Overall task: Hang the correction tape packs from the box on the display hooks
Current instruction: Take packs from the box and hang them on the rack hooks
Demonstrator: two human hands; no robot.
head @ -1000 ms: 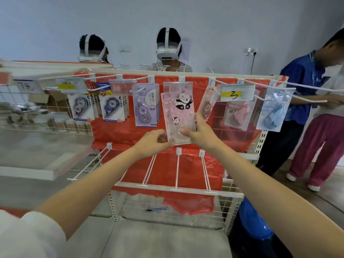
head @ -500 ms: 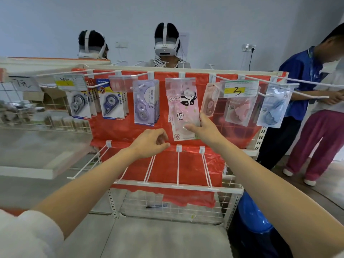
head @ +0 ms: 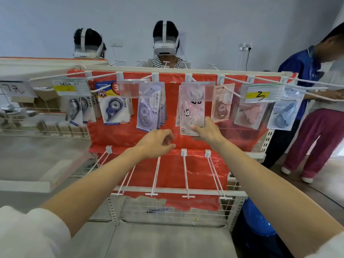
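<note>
Right hand (head: 206, 130) holds the lower right corner of the pink panda correction tape pack (head: 190, 112), thumb on its front face and fingers behind; grip is narrow, closed on the pack. The pack hangs upright on a white display hook (head: 189, 79) at the middle of the top row, in front of the red backing sheet (head: 171, 101), with a clear label holder (head: 197, 90) across its upper part. Left hand (head: 158, 144) hovers just below and left of the pack, apart from it, fingers loosely curled, grip holding nothing. Left of the panda pack hangs a stack of purple correction tape packs (head: 150, 110), further left a blue-and-white pack (head: 114, 107) and grey-black packs (head: 79, 108). To the right hang a pink pack (head: 222, 103), a pink bagged pack (head: 250, 112) behind a yellow price tag marked 3 (head: 259, 94), and a light blue bagged pack (head: 284, 112). A lower row of hooks (head: 185, 172) is bare. The box is out of view. Behind the rack, two people wear white headsets; another person in a blue top stands at right.
</note>
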